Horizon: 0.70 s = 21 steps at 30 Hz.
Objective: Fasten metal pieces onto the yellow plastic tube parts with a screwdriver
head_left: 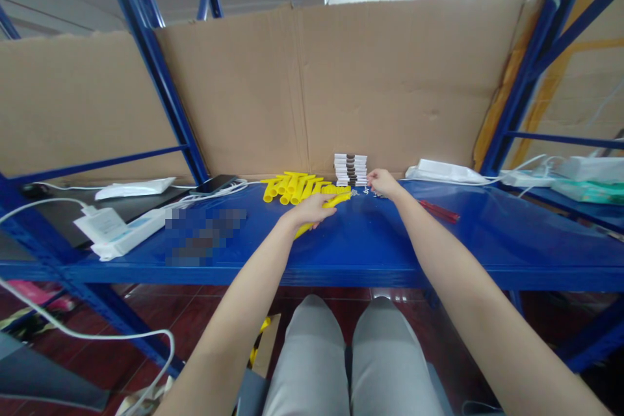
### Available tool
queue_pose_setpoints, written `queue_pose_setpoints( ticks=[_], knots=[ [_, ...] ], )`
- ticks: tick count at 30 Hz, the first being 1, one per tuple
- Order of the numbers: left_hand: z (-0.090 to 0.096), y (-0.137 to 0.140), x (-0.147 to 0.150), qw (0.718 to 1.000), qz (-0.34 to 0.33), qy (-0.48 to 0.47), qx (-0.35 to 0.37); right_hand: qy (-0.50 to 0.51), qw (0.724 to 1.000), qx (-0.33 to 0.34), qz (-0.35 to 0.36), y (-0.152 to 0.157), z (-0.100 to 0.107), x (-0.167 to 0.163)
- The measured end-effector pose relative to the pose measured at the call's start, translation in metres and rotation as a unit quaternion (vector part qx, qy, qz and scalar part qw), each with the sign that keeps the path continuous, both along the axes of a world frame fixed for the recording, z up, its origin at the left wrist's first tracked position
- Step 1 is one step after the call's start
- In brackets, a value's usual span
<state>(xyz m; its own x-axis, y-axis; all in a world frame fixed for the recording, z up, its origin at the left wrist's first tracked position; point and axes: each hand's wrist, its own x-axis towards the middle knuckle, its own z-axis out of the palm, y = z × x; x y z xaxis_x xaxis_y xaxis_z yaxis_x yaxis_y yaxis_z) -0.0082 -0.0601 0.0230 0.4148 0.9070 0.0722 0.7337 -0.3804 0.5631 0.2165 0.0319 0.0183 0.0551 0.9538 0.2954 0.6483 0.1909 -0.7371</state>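
My left hand point(314, 209) is closed around a yellow plastic tube point(303, 230), whose narrower far end points to the right. Behind it lies a heap of similar yellow tubes point(287, 188) with wide, hollow ends. My right hand point(383, 183) reaches to the right side of a stack of small white packs with dark bands point(344, 171). Its fingers are pinched together, and anything between them is too small to make out. Small shiny bits point(363, 192), seemingly metal, are scattered on the blue shelf point(361, 240) between the two hands.
Dark red strips point(440, 211) lie right of my right arm. A white package point(443, 171) stands against the cardboard panel point(390, 78). At left are a white power strip point(134, 234), cables and a dark phone point(219, 183). Blue posts point(168, 91) frame the shelf.
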Motion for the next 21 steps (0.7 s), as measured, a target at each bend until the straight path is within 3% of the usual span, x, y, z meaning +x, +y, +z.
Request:
queue_pose_setpoints(
  ticks=[3,7,13,21],
  knots=[
    [0.000,0.002,0.001,0.991,0.005,-0.129,-0.034,-0.157,0.986,0.038,-0.029,0.004,-0.004,0.011],
    [0.002,0.002,0.008,0.966,0.048,-0.244,-0.078,-0.287,0.957,0.010,-0.034,0.003,-0.007,0.017],
    [0.003,0.002,0.012,0.922,0.082,-0.346,-0.153,-0.351,0.935,-0.029,-0.043,-0.002,-0.008,0.020],
    [-0.001,0.014,0.007,0.860,0.063,-0.430,-0.268,-0.389,0.921,-0.020,-0.025,0.001,-0.017,0.019]
  ],
)
